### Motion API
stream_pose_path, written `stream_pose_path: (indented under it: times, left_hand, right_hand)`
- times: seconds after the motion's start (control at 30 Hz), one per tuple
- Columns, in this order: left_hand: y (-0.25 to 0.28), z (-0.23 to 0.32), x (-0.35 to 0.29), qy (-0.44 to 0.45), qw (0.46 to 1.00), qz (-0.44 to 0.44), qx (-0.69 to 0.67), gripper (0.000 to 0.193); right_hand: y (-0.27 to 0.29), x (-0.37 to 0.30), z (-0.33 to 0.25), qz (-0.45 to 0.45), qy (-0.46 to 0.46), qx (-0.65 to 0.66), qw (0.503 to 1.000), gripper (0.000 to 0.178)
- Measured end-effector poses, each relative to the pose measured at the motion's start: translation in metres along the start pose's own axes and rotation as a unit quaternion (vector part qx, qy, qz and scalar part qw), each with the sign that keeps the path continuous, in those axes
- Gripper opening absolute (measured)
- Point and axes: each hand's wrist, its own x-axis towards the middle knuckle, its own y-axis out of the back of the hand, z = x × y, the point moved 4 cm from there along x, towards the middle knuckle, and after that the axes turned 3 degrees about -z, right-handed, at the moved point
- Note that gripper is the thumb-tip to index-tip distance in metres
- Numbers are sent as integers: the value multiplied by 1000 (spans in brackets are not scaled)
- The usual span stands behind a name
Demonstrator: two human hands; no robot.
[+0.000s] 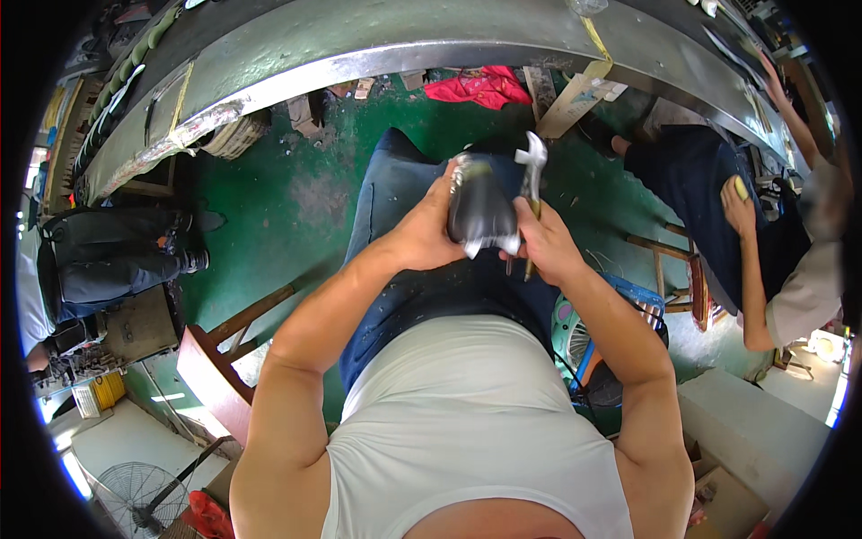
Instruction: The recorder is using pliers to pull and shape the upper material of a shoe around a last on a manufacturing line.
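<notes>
My left hand [426,228] grips the left side of a dark shoe upper [483,208], held above my lap. Its surface is black and smooth, blurred by motion, with a ragged white edge at the end nearest me. In my right hand [549,241] is a pair of lasting pliers [533,162], its bright metal head pointing up and away from me and its handles passing through my fingers. The right fingertips also lie against the lower right of the shoe upper. Whatever is inside the upper is hidden.
A long metal-edged bench [359,61] curves across the far side. Co-workers sit at left and right, one holding a small yellow thing [741,188]. A wooden stool [220,359], a caged fan [139,499] and a blue-and-green fan-like thing [567,332] stand nearby. Red cloth [480,87] lies under the bench.
</notes>
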Motion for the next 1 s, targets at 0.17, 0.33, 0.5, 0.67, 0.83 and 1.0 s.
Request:
stream_pose_path:
  times: [0.17, 0.33, 0.5, 0.67, 0.83, 1.0]
  left_hand:
    - [8, -13, 2, -73, 992, 8, 106, 119]
    - [23, -15, 3, -171, 969, 64, 164, 117]
    - [36, -1, 5, -334, 904, 133, 232, 110]
    - [40, 30, -2, -223, 921, 125, 294, 103]
    - [19, 35, -41, -149, 968, 188, 69, 45]
    - [5, 6, -43, -49, 990, 116, -62, 16]
  right_hand:
    - [-17, 10, -14, -6, 49, -156, 987, 38]
    - [-25, 9, -22, -73, 27, -20, 997, 32]
    - [-39, 1, -44, -214, 25, 95, 972, 42]
    - [-27, 27, -21, -217, 74, 174, 958, 46]
    - [-29, 39, -15, -196, 137, 215, 947, 42]
    - [-25, 46, 0, -217, 106, 145, 959, 52]
